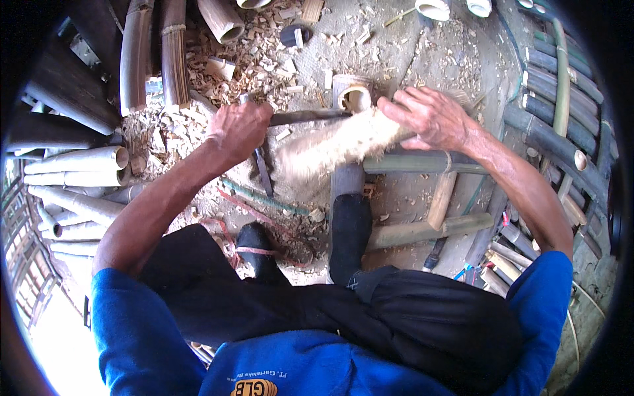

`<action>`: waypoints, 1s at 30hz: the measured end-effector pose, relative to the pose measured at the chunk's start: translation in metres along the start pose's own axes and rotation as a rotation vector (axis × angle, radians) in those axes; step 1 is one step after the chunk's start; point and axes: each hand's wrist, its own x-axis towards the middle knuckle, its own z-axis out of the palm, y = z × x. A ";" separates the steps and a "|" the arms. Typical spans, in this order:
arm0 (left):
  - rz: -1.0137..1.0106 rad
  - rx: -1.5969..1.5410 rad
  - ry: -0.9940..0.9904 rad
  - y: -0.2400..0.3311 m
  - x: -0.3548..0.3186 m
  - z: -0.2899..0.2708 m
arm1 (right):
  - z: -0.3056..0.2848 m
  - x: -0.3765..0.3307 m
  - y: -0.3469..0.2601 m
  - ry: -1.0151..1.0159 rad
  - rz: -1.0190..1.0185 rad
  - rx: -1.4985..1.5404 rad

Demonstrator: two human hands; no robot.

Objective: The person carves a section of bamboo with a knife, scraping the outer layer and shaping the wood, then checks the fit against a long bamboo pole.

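My left hand (241, 129) is closed round the grip of a dark-bladed knife (307, 117), whose long narrow blade points right toward a short open bamboo tube (345, 82). My right hand (429, 119) is closed on the upper right end of a pale, shaggy-surfaced piece of bamboo or wood (343, 142). Motion blurs this piece, which slants down to the left below the blade. Whether the blade touches it, I cannot tell. Just below my left hand a second slim dark tool (263, 175) lies on the ground.
Shavings (277, 56) cover the ground ahead. Bamboo poles (72, 162) are stacked at left, with a bamboo rack (561, 79) at right. Below my right hand is a bamboo frame (422, 164), beside my dark-clad leg (350, 224). Cut bamboo tubes (218, 20) lie at the far side.
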 end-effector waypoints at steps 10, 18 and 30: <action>0.020 0.024 0.113 0.003 0.003 0.013 | 0.001 0.001 -0.017 0.051 -0.082 0.025; 0.058 0.097 0.180 -0.010 0.010 0.023 | -0.012 0.016 -0.028 -0.103 0.140 0.034; 0.001 -0.578 -0.016 -0.016 0.023 -0.002 | -0.028 0.003 -0.069 -0.125 0.048 0.044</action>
